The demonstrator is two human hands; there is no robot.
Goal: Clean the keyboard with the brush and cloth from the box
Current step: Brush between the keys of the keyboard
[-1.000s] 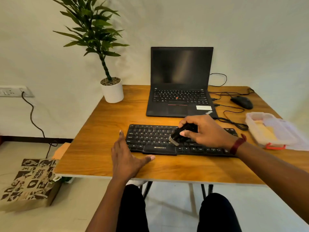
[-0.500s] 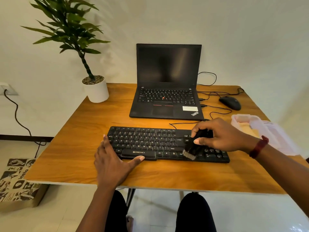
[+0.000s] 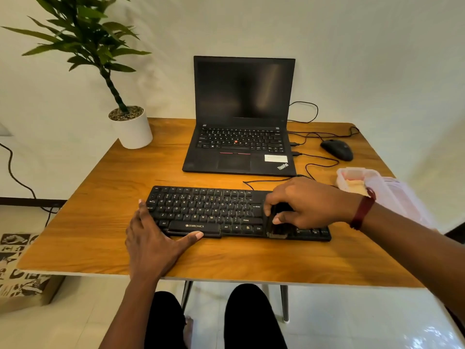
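**Table** [image 3: 113, 197]. Wooden top, under both grips, bearing everything listed here.

**Laptop** [image 3: 241, 137]. Open, screen dark, well beyond the right grip. Set back, judged to leave working room in front.

**Potted plant** [image 3: 132, 129]. White pot, far beyond the left grip at the back corner, out of the way.

**Keyboard** [image 3: 206, 210]. Black, lying flat between the two grips and partly under the right one. Near the front edge for easy reach, with its cable running off behind the right grip.

**Box** [image 3: 392, 195]. Translucent, open, just outside the right wrist. Close enough to keep the next tool within reach.

**Left grip** [image 3: 153, 243]. Spread flat, fingers straight, holding nothing. Fingertips along the keyboard's left end, thumb against its front edge below the space bar. Judged a brace against sliding under the strokes.

**Right grip** [image 3: 302, 205]. Fingers and thumb curled round the brush, over the keys right of Enter.

**Mouse** [image 3: 337, 149]. Beyond the right grip, well apart from it, unused.

**Brush** [image 3: 276, 230]. Small, black, inside the right grip. Bristles down on the bottom row, pointing toward the front edge. Angle judged suited to dragging dust off that edge.

**Cloth** [image 3: 357, 188]. Pale folded thing in the box, behind the right wrist. Probably the cloth, though too blurred to be sure. Wiping step not yet begun.
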